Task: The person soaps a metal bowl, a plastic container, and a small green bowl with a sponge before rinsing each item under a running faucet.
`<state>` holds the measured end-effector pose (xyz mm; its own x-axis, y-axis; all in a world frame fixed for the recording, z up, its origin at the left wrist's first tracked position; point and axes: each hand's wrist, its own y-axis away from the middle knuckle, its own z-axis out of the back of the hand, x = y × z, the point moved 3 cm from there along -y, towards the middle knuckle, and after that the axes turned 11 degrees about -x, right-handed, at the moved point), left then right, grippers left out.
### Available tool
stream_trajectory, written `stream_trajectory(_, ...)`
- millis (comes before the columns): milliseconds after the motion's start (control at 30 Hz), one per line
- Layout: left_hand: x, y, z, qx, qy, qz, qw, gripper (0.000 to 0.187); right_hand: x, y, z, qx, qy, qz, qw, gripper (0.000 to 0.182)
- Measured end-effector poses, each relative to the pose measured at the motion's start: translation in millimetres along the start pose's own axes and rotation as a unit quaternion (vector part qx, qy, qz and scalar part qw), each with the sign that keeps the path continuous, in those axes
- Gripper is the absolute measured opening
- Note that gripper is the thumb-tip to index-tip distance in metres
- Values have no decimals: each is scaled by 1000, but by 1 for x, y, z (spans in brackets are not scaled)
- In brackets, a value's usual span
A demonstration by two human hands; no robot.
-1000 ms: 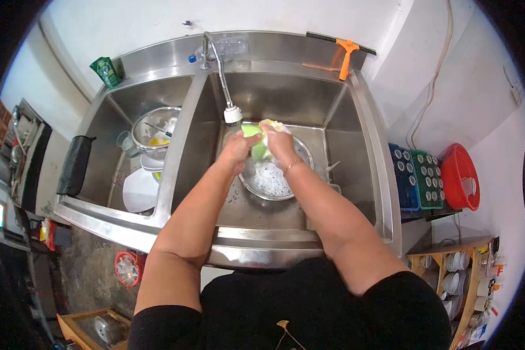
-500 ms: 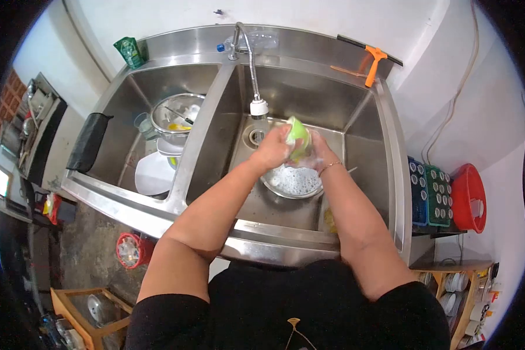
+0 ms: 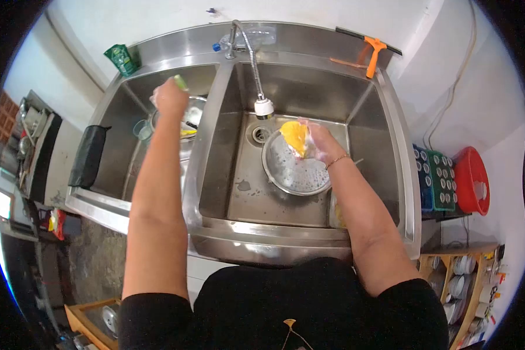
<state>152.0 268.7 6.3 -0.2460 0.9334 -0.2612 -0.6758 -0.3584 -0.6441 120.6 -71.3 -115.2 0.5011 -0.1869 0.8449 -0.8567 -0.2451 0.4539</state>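
Note:
My left hand [image 3: 170, 98] is over the left basin, closed on a small light green bowl [image 3: 181, 82]; only the bowl's edge shows past my fingers. In the right basin my right hand [image 3: 321, 141] grips a yellow sponge [image 3: 294, 136], with suds on the fingers. Below the sponge sits a round metal bowl [image 3: 286, 175] of soapy water. Partly behind my left forearm, a metal bowl [image 3: 198, 105] with utensils stands in the left basin, beside a clear cup [image 3: 142, 129].
A flexible faucet [image 3: 254, 64] hangs over the right basin near the drain [image 3: 261, 135]. A green pouch [image 3: 121, 60], a plastic bottle [image 3: 259, 37] and an orange squeegee [image 3: 374, 55] rest along the back. A black cloth [image 3: 90, 156] drapes the left rim. A red basin [image 3: 471, 181] stands at right.
My left hand has carried the green bowl from the right basin leftward to above the left basin. My right hand stays over the metal bowl, the yellow sponge now exposed.

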Motion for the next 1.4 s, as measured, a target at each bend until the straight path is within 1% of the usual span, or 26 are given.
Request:
stream_trajectory(67,14,-17,-17,106,-86,57,989,35,16,13,2,-32,14,32,999,32)
stream_trajectory(167,-25,-2,4,139,-48,40,988,34,33,24,22,-63,7,76,995,33)
stream_trajectory(233,-60,20,0,157,16,-100,982,26,39,19,54,-70,-18,90,993,31)
stream_trajectory(267,-83,36,0,186,49,-169,967,24,43,12,81,-129,10,141,981,29)
stream_trajectory(300,-106,58,1,215,142,-280,925,22,43,8,105,-187,40,190,963,28)
stream_trajectory(333,-118,79,-26,278,175,-309,892,21,38,5,122,-193,39,189,962,28)
stream_trajectory(367,-137,101,-19,347,226,-360,836,16,30,3,143,-282,157,123,939,29)
stream_trajectory(400,-147,121,-44,477,174,-330,796,20,21,1,159,-362,270,53,891,31)
stream_trajectory(433,-154,138,-62,547,112,-271,784,23,11,0,163,-366,269,52,889,31)
stream_trajectory(467,-156,152,-76,610,48,-209,763,26,-8,-1,163,-342,180,-17,922,33)
stream_trajectory(500,-157,161,-82,585,33,-283,759,27,-28,-2,162,-312,88,-87,942,34)
stream_trajectory(533,-158,170,-91,557,16,-354,751,28,-41,-5,165,-314,86,-88,942,34)
stream_trajectory(633,-130,221,-210,525,-10,-419,740,30,-71,-16,169,-327,55,-134,934,38)
stream_trajectory(733,-72,274,-344,489,9,-414,768,33,-76,-19,143,-262,129,-203,934,31)
stream_trajectory(767,-77,267,-319,490,9,-410,769,33,-74,-16,140,-260,133,-205,934,31)
stream_trajectory(833,-98,234,-228,475,157,-243,831,26,-70,-15,136,-273,97,-157,944,28)
stream_trajectory(867,-98,234,-222,473,156,-237,834,26,-77,-30,150,-268,102,-158,945,28)
stream_trajectory(933,-81,236,-228,582,187,76,788,28,-85,-64,173,-318,225,-72,918,28)
stream_trajectory(967,-67,243,-246,582,186,82,787,28,-79,-64,175,-313,229,-75,919,28)
stream_trajectory(1033,-52,281,-295,726,377,-192,542,32,-12,-19,127,-283,190,-29,940,33)
stream_trajectory(1067,-53,283,-292,725,379,-189,543,32,-1,-15,120,-281,193,-31,940,33)
stream_trajectory(1133,-69,287,-267,731,332,-48,594,31,18,-11,113,-303,370,27,878,34)
stream_trajectory(1233,-87,291,-238,710,243,157,642,35,29,-14,105,-243,424,51,871,38)
stream_trajectory(1333,-67,420,-432,753,381,24,537,25,45,-1,76,-210,469,94,853,46)
stream_trajectory(1367,-75,383,-353,745,349,175,541,26,49,3,70,-212,470,89,852,46)
stream_trajectory(1400,-88,366,-311,735,354,252,520,28,52,7,64,-191,449,81,869,41)
